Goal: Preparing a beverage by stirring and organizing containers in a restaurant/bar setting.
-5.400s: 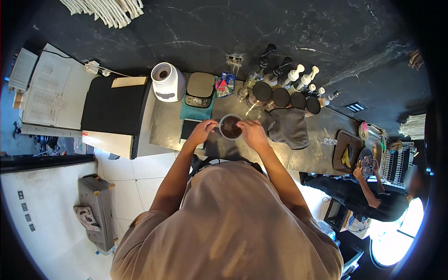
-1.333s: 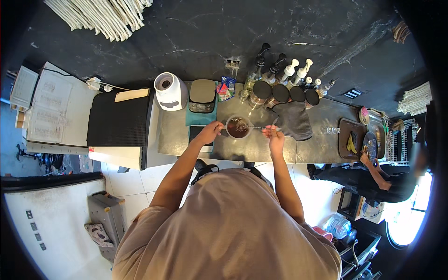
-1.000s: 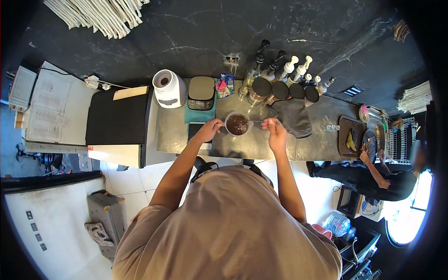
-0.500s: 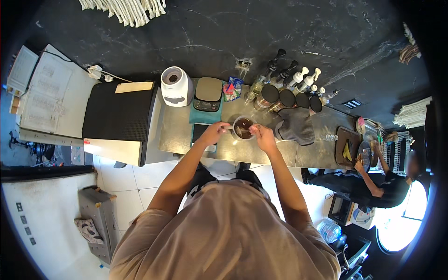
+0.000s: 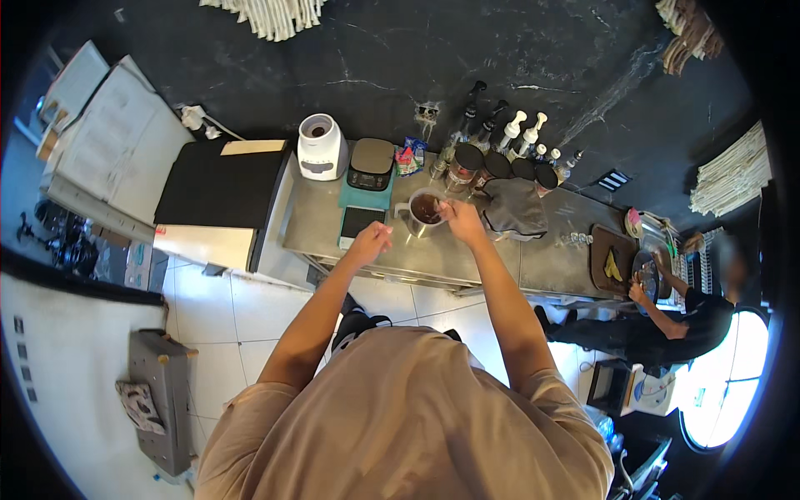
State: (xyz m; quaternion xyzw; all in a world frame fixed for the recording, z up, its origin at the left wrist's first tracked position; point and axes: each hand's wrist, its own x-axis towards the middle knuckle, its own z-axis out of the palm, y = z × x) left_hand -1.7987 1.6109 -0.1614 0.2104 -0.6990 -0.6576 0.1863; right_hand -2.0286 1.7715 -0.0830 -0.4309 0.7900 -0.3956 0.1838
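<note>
A metal pitcher (image 5: 414, 227) with a side handle stands on the steel counter, dark brown liquid inside it. At its right rim is my right hand (image 5: 461, 220), the fingers pinched together over the liquid; what they hold is too small to make out. My left hand (image 5: 369, 244) hovers just left of the pitcher handle, touching nothing, its fingers loosely bent and apart. Beside that hand lies a dark flat device with a pale edge (image 5: 363, 220). Behind it a kitchen scale (image 5: 371, 165) sits on a teal cloth (image 5: 354, 198).
A white blender base (image 5: 322, 150) and colourful packets (image 5: 410, 157) stand at the back. Right of the pitcher are dark-lidded jars (image 5: 464, 169), pump bottles (image 5: 513, 129) and a grey cloth (image 5: 515, 208). Farther right, a brown tray (image 5: 602, 271) lies near another person (image 5: 696, 329) handling a dark round pan.
My left hand has let go of the pitcher handle and drawn back to the left. My right hand stays pinched at the rim. The head view has shifted slightly.
</note>
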